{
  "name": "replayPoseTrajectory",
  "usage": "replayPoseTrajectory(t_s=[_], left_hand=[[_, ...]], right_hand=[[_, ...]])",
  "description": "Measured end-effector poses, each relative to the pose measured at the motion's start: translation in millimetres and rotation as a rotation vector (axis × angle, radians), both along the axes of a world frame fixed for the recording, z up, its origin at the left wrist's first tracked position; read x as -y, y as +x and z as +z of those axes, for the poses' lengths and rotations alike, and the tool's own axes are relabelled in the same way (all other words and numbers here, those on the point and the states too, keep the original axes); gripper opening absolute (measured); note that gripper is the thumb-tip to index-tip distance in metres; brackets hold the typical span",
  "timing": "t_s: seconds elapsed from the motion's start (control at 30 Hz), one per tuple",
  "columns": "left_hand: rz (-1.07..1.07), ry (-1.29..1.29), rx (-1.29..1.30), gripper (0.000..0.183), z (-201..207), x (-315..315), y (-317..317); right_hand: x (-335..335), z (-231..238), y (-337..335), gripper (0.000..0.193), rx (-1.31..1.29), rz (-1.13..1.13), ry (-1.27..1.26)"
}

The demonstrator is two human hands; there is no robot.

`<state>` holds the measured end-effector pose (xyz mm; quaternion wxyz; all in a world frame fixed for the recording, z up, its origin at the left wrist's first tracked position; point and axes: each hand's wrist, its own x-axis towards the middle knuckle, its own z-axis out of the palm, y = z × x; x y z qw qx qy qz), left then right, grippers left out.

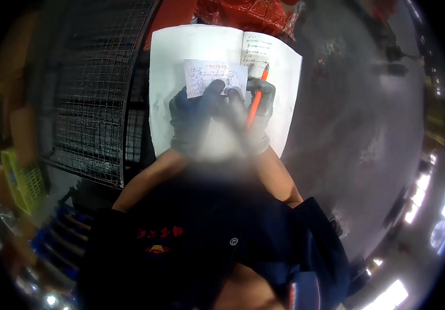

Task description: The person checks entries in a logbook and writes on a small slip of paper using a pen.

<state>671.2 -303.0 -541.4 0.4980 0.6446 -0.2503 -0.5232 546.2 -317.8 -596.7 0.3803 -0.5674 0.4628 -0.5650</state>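
Observation:
Both of my hands wear grey work gloves and are held over an open notebook with white pages. My left hand grips the left side of a small white slip of paper with red print and handwriting, its thumb across the lower part. In my right hand is an orange pen, its tip pointing away from me. The right thumb also seems to press the slip's lower right edge. Handwritten lines fill the top of the notebook's right page. A blurred patch hides the area between my wrists.
To the left stands a dark wire-mesh rack. Red plastic wrapping lies beyond the notebook. A yellow-green crate and blue slatted items are at the lower left. Grey floor stretches along the right.

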Motion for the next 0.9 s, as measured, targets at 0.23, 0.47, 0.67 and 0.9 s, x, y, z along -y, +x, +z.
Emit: replayPoseTrajectory(t_s=[0.23,0.47,0.67,0.9], left_hand=[[-0.123,0.078,-0.006,0.029,-2,1,14],[-0.119,0.039,-0.065,0.027,-6,0,14],[-0.175,-0.025,0.014,0.028,-21,-2,19],[-0.12,0.052,-0.04,0.028,-14,0,15]], right_hand=[[5,-3,-6,0.03,-0.068,-0.137,-0.039],[4,6,-5,0.029,-0.087,-0.14,-0.006],[3,3,-6,0.029,-0.092,-0.137,0.009],[2,1,-6,0.029,-0.006,-0.129,0.041]])
